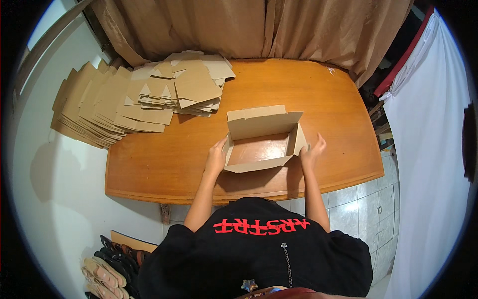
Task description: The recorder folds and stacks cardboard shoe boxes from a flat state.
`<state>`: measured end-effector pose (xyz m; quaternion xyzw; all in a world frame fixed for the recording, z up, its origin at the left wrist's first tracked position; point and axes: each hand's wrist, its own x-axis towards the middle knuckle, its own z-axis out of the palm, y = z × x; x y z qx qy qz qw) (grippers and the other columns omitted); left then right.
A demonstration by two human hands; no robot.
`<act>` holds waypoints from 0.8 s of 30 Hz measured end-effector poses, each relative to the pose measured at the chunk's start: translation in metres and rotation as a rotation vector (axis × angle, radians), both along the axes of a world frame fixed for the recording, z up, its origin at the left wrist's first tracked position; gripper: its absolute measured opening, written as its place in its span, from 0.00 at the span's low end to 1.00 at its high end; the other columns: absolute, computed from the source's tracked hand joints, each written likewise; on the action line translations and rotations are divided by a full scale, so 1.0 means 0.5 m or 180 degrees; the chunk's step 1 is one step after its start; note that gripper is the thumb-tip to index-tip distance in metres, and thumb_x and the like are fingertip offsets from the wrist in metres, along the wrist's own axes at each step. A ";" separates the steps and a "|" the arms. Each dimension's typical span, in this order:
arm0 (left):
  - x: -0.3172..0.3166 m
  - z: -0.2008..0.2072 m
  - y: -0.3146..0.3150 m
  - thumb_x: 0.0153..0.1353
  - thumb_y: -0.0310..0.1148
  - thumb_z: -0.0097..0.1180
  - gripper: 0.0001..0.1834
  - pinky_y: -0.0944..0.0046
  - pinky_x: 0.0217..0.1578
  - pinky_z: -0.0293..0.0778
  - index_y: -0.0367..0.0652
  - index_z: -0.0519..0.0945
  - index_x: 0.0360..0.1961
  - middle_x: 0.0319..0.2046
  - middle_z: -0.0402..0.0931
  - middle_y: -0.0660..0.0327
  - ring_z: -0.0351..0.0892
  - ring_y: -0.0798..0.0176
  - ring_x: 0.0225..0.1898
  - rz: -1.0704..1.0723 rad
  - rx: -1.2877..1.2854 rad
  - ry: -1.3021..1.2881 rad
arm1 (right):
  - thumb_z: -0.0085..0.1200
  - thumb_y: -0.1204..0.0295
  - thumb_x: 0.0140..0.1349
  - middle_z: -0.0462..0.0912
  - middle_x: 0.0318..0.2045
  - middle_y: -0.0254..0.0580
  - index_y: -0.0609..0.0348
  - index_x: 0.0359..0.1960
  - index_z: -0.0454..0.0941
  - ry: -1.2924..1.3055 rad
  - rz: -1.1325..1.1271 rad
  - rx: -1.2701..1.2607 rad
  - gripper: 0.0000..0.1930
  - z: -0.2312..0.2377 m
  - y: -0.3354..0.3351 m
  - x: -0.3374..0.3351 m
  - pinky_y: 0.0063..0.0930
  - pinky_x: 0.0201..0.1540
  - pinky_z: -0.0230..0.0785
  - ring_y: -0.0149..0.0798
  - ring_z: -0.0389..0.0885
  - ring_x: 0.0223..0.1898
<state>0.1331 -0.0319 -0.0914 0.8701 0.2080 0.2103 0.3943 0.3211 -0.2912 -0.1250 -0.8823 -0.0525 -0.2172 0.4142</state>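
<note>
A brown cardboard box [264, 125] stands unfolded on the wooden table in front of me. Its four walls are up, with flaps at the back edge, and the tabletop shows through its middle. My left hand [216, 156] grips the left wall, fingers pressed along its outer side. At the right wall, my right hand [311, 152] has its thumb side against the cardboard near the front corner. The fingers of that hand stretch out apart, away from the box.
Flat cardboard pieces [99, 104] lean in a row at the table's left, beside a pile of more flattened cardboard [196, 82]. The wooden table [323, 99] meets a brown curtain [318, 30] behind. White cloth [423, 124] hangs at right; sandals [107, 271] stand lower left.
</note>
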 end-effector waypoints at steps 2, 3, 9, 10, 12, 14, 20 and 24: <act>0.003 0.001 0.000 0.45 0.12 0.43 0.23 0.55 0.52 0.65 0.30 0.73 0.47 0.48 0.69 0.37 0.68 0.40 0.51 -0.0082 -0.0186 -0.0092 | 0.51 0.84 0.44 0.64 0.47 0.63 0.72 0.56 0.55 0.0051 0.1219 0.0044 0.33 0.004 0.012 0.036 0.42 0.58 0.55 0.59 0.64 0.52; 0.005 -0.014 0.007 0.46 0.12 0.41 0.22 0.55 0.52 0.66 0.30 0.74 0.46 0.48 0.69 0.38 0.69 0.40 0.51 -0.0085 0.0029 -0.0033 | 0.51 0.84 0.44 0.64 0.47 0.63 0.72 0.56 0.55 0.0045 0.1225 0.0048 0.33 0.007 0.024 0.045 0.42 0.58 0.55 0.59 0.64 0.52; 0.021 -0.039 0.004 0.49 0.14 0.38 0.21 0.56 0.53 0.66 0.32 0.76 0.43 0.49 0.70 0.41 0.69 0.42 0.52 0.0251 0.0102 -0.0154 | 0.45 0.83 0.49 0.64 0.53 0.61 0.67 0.61 0.50 0.0059 0.1204 -0.0395 0.34 0.027 0.091 0.068 0.42 0.56 0.59 0.60 0.64 0.53; 0.023 -0.039 0.003 0.50 0.14 0.37 0.21 0.56 0.53 0.66 0.33 0.76 0.44 0.49 0.69 0.41 0.69 0.42 0.52 0.0355 0.0050 -0.0169 | 0.45 0.83 0.49 0.64 0.53 0.61 0.67 0.61 0.50 0.0057 0.1210 -0.0392 0.34 0.029 0.093 0.076 0.42 0.56 0.59 0.60 0.64 0.53; 0.026 -0.037 0.002 0.50 0.14 0.38 0.21 0.56 0.53 0.65 0.34 0.76 0.44 0.50 0.69 0.42 0.68 0.43 0.53 0.0409 0.0036 -0.0141 | 0.48 0.85 0.47 0.67 0.52 0.58 0.57 0.62 0.51 0.0641 0.1333 -0.0563 0.37 0.033 0.090 0.090 0.42 0.52 0.63 0.58 0.67 0.51; 0.023 -0.040 0.008 0.49 0.14 0.39 0.22 0.57 0.54 0.65 0.35 0.76 0.45 0.51 0.68 0.42 0.67 0.43 0.54 0.0491 0.0014 -0.0107 | 0.49 0.86 0.46 0.68 0.51 0.56 0.53 0.61 0.53 0.0649 0.1503 -0.0660 0.37 0.047 0.087 0.084 0.42 0.51 0.64 0.58 0.68 0.50; 0.030 -0.041 0.034 0.47 0.14 0.46 0.24 0.56 0.55 0.64 0.38 0.72 0.48 0.50 0.70 0.48 0.69 0.46 0.53 0.0470 -0.0372 0.0211 | 0.50 0.88 0.42 0.72 0.46 0.53 0.54 0.51 0.66 0.0439 0.1918 -0.0717 0.30 0.033 0.063 0.082 0.40 0.50 0.65 0.54 0.70 0.49; 0.035 -0.037 0.027 0.46 0.11 0.44 0.26 0.57 0.56 0.62 0.38 0.70 0.49 0.55 0.64 0.49 0.64 0.45 0.56 0.0483 -0.0399 -0.0287 | 0.49 0.85 0.42 0.68 0.51 0.54 0.55 0.47 0.71 0.0297 0.2037 -0.0815 0.25 0.028 0.049 0.060 0.42 0.53 0.63 0.56 0.68 0.51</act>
